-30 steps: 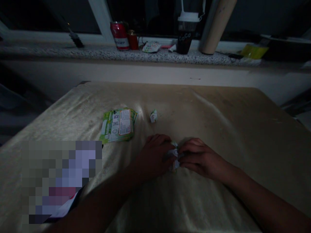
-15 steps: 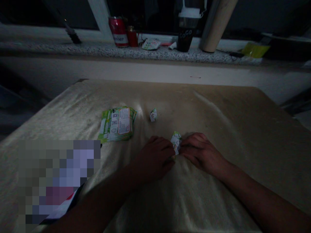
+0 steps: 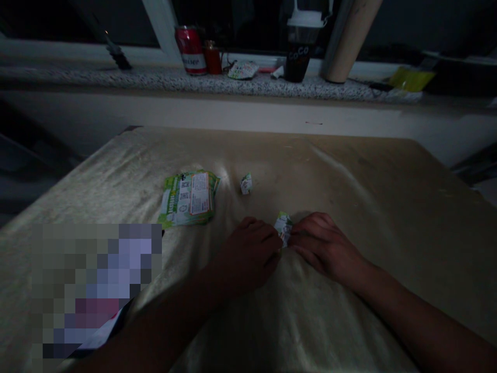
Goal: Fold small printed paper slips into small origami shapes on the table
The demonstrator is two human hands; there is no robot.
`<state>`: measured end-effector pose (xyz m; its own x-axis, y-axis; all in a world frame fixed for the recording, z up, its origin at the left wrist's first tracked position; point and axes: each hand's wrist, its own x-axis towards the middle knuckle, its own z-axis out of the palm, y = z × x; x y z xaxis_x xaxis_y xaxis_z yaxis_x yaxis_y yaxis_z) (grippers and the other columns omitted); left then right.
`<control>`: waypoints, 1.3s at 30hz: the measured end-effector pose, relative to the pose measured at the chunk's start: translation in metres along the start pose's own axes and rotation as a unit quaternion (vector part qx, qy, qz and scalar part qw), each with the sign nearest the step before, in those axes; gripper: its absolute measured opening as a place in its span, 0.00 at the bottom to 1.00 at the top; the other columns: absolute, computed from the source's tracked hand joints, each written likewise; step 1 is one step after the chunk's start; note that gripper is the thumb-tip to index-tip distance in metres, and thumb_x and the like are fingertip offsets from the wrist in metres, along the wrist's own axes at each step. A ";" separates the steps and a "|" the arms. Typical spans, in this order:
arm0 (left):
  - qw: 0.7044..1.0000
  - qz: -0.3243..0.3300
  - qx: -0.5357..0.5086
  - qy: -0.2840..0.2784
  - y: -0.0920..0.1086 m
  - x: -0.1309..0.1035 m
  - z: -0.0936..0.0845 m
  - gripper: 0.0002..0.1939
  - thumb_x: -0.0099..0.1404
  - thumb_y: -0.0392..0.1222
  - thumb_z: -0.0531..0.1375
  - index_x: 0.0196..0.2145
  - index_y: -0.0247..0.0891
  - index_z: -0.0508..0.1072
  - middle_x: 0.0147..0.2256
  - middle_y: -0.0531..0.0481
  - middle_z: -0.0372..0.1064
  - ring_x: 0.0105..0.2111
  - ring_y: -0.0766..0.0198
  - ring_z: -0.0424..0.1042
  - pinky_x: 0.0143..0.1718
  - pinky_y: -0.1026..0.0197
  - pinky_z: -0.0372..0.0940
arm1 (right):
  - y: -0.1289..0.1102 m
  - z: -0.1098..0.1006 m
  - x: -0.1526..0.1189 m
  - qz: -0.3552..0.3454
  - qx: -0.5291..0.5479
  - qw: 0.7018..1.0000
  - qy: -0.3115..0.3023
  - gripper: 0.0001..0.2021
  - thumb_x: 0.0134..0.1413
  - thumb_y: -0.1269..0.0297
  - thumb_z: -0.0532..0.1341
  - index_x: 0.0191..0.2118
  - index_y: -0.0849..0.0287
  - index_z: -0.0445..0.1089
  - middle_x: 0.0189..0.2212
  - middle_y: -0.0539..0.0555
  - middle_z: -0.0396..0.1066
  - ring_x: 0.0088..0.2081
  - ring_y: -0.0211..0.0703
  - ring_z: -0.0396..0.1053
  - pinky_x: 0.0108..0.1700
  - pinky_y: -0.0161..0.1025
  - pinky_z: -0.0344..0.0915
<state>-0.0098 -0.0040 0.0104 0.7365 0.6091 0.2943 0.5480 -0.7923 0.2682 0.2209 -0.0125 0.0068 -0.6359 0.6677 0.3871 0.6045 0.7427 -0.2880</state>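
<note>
A small folded green-and-white printed packet [image 3: 283,228] lies between my two hands on the cloth-covered table. My left hand [image 3: 254,248] has its fingers curled and closed at the packet's left side. From the right, my right hand [image 3: 324,241] pinches the other side, its fingers pressed together. My fingers hide the packet's lower end and edges. Farther off sits another small folded packet [image 3: 246,184], standing apart from both hands. To its left is a stack of flat green printed packets [image 3: 190,199], with white text panels on the top one.
A blurred-out flat object [image 3: 104,290] lies at the left front, beside my left forearm. Behind the table [image 3: 361,171], the speckled windowsill [image 3: 151,79] holds a red can [image 3: 191,51], a red lighter [image 3: 213,57], a crumpled wrapper [image 3: 243,70] and a lidded dark cup [image 3: 298,54].
The whole view has shifted slightly to the right. Both hands stay at the folded packet, with barely any movement of the fingers.
</note>
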 end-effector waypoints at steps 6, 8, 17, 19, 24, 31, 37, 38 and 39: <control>1.000 0.017 -0.009 -0.009 0.002 0.001 -0.001 0.08 0.68 0.36 0.55 0.35 0.37 0.74 0.35 0.48 0.74 0.37 0.60 0.70 0.48 0.53 0.62 | -0.004 -0.004 0.000 -0.012 0.027 0.999 -0.029 0.08 0.66 0.65 0.58 0.43 0.56 0.75 0.42 0.55 0.75 0.46 0.48 0.69 0.53 0.50 0.61; 1.000 0.008 -0.021 -0.017 0.002 0.000 0.000 0.07 0.68 0.36 0.56 0.35 0.37 0.75 0.36 0.48 0.74 0.39 0.59 0.70 0.49 0.52 0.61 | -0.005 -0.002 0.000 -0.013 0.039 0.998 -0.045 0.08 0.65 0.64 0.58 0.43 0.56 0.75 0.41 0.55 0.74 0.46 0.48 0.69 0.53 0.50 0.61; 0.989 -0.120 -0.081 -0.005 0.007 -0.006 0.002 0.03 0.61 0.38 0.63 0.31 0.40 0.78 0.53 0.45 0.69 0.55 0.52 0.65 0.58 0.43 0.54 | -0.008 0.004 -0.001 0.001 0.042 0.997 -0.062 0.09 0.66 0.64 0.58 0.43 0.55 0.76 0.42 0.54 0.74 0.46 0.47 0.69 0.52 0.49 0.61; 0.983 -0.163 -0.087 -0.006 0.008 -0.005 0.004 0.03 0.60 0.38 0.63 0.30 0.41 0.78 0.58 0.44 0.64 0.60 0.49 0.61 0.59 0.41 0.53 | -0.009 0.003 0.000 0.002 0.043 0.997 -0.065 0.09 0.66 0.64 0.58 0.43 0.56 0.76 0.42 0.54 0.74 0.46 0.47 0.69 0.52 0.49 0.61; 0.964 -0.240 -0.104 -0.042 0.009 -0.001 0.004 0.05 0.60 0.40 0.64 0.29 0.41 0.80 0.66 0.43 0.53 0.66 0.42 0.50 0.62 0.35 0.49 | -0.010 0.001 0.001 0.000 0.052 0.996 -0.066 0.09 0.66 0.65 0.58 0.43 0.56 0.77 0.42 0.55 0.74 0.45 0.47 0.69 0.51 0.48 0.63; 0.963 -0.238 -0.107 -0.060 0.007 0.000 -0.002 0.05 0.61 0.38 0.62 0.33 0.40 0.79 0.65 0.40 0.56 0.66 0.45 0.53 0.62 0.35 0.50 | -0.010 0.003 0.001 0.000 0.060 0.996 -0.067 0.09 0.66 0.65 0.58 0.43 0.57 0.76 0.41 0.56 0.74 0.45 0.47 0.69 0.50 0.48 0.64; 0.966 -0.230 -0.107 -0.044 0.001 -0.002 0.000 0.04 0.60 0.37 0.62 0.34 0.41 0.78 0.64 0.42 0.59 0.65 0.47 0.55 0.61 0.35 0.52 | -0.010 0.003 0.002 -0.007 0.061 0.996 -0.070 0.10 0.67 0.66 0.57 0.43 0.57 0.76 0.40 0.56 0.73 0.44 0.47 0.70 0.50 0.48 0.65; 0.967 -0.228 -0.104 -0.036 0.001 -0.003 0.001 0.04 0.60 0.37 0.62 0.33 0.42 0.78 0.64 0.42 0.59 0.64 0.47 0.56 0.61 0.35 0.52 | -0.010 0.003 0.002 -0.004 0.060 0.996 -0.071 0.10 0.67 0.66 0.57 0.43 0.57 0.76 0.40 0.56 0.73 0.44 0.47 0.70 0.50 0.49 0.65; 0.968 -0.226 -0.101 -0.030 0.001 -0.003 0.002 0.04 0.60 0.37 0.62 0.33 0.42 0.77 0.64 0.43 0.59 0.64 0.47 0.56 0.61 0.35 0.52 | -0.011 0.002 0.002 -0.001 0.059 0.996 -0.072 0.10 0.67 0.66 0.57 0.43 0.58 0.76 0.40 0.56 0.73 0.44 0.47 0.70 0.50 0.49 0.65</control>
<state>-0.0107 -0.0062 0.0081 0.4645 0.8841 0.0517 0.7355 -0.4176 0.5334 0.2116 -0.0188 0.0087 -0.7050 0.6596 0.2606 0.5474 0.7397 -0.3915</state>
